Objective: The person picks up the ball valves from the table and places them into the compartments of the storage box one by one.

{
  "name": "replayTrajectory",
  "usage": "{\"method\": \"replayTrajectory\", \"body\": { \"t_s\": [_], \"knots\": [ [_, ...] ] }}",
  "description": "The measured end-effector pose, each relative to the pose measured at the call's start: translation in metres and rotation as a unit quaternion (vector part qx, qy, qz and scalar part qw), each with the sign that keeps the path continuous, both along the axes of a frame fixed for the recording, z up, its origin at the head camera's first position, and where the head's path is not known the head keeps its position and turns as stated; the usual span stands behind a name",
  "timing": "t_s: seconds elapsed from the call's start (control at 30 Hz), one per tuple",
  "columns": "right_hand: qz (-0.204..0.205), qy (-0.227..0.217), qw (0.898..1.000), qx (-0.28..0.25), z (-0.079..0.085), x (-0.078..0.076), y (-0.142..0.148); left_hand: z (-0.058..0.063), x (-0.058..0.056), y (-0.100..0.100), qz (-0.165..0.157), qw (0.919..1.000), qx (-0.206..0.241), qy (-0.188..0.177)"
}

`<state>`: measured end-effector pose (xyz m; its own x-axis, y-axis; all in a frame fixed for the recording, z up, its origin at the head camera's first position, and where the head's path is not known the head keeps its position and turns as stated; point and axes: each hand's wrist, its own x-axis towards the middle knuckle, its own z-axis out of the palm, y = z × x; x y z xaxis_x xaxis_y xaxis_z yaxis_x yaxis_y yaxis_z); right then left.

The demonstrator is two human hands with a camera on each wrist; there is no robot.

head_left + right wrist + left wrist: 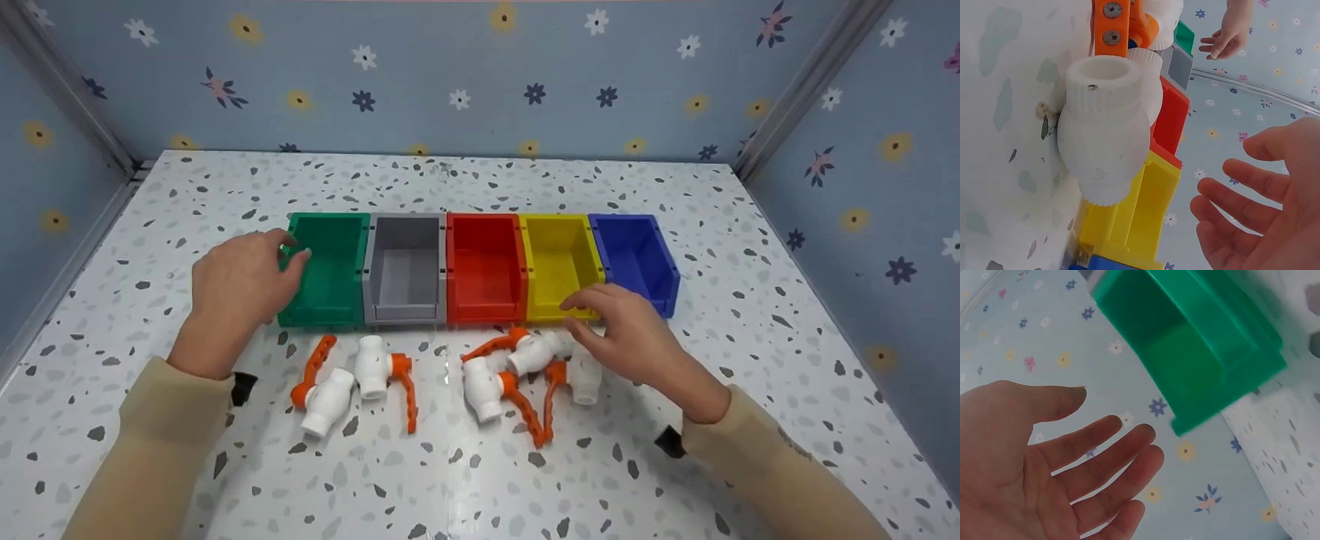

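My left hand [244, 277] hovers at the left side of the green bin [330, 277], holding nothing. In the left wrist view its fingers [1100, 484] are spread and relaxed, apart from the bin. My right hand [634, 330], also holding nothing, is above the front of the yellow bin [561, 262] and a white ball valve [586, 379] with an orange lever. Two more such valves, one lower [482, 390] and one upper [534, 354], lie close beside it. To the left lie another valve [328, 403] and an upright-looking one [372, 367], both with orange levers.
A grey bin [407, 274], a red bin [486, 274] and a blue bin [637, 259] complete the side-by-side row with the green and yellow ones. The speckled white table [420, 487] is bounded by flowered blue panels [420, 75] at the back and sides.
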<state>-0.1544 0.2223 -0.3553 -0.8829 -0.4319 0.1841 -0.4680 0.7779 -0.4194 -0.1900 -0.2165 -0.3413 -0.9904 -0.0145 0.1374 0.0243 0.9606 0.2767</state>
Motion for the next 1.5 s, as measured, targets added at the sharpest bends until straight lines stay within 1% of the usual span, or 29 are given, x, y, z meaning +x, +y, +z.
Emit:
{"method": "replayTrajectory", "body": {
  "t_s": [0.23,0.37,0.47,0.67,0.93,1.07,1.23,1.4,1.5],
  "knots": [
    [0.007,-0.007,1.0,0.0,-0.001,0.0,0.003,-0.011,-0.007,-0.02,0.012,0.9986,0.023,-0.046],
    [0.008,-0.013,1.0,0.001,-0.002,0.0,0.004,-0.017,-0.012,-0.03,0.01,0.9961,0.043,-0.077],
    [0.013,-0.01,1.0,-0.002,-0.004,0.0,0.005,-0.02,-0.015,-0.037,0.007,0.9941,0.058,-0.092],
    [0.026,0.003,1.0,-0.011,-0.008,0.001,0.007,-0.025,-0.018,-0.043,0.014,0.9893,0.098,-0.107],
    [0.031,-0.003,0.999,0.008,-0.011,0.003,0.008,-0.025,-0.022,-0.045,0.042,0.9783,0.146,-0.141],
    [0.032,-0.01,0.999,0.027,-0.012,0.005,0.009,-0.024,-0.023,-0.045,0.048,0.9741,0.16,-0.153],
    [0.031,-0.021,0.998,0.059,-0.015,0.008,0.012,-0.024,-0.024,-0.045,0.049,0.9708,0.171,-0.161],
    [0.035,-0.04,0.995,0.089,-0.018,0.013,0.014,-0.024,-0.024,-0.046,0.046,0.9697,0.177,-0.162],
    [0.045,-0.044,0.993,0.097,-0.02,0.015,0.015,-0.025,-0.024,-0.048,0.044,0.9701,0.178,-0.159]
  ]
}}
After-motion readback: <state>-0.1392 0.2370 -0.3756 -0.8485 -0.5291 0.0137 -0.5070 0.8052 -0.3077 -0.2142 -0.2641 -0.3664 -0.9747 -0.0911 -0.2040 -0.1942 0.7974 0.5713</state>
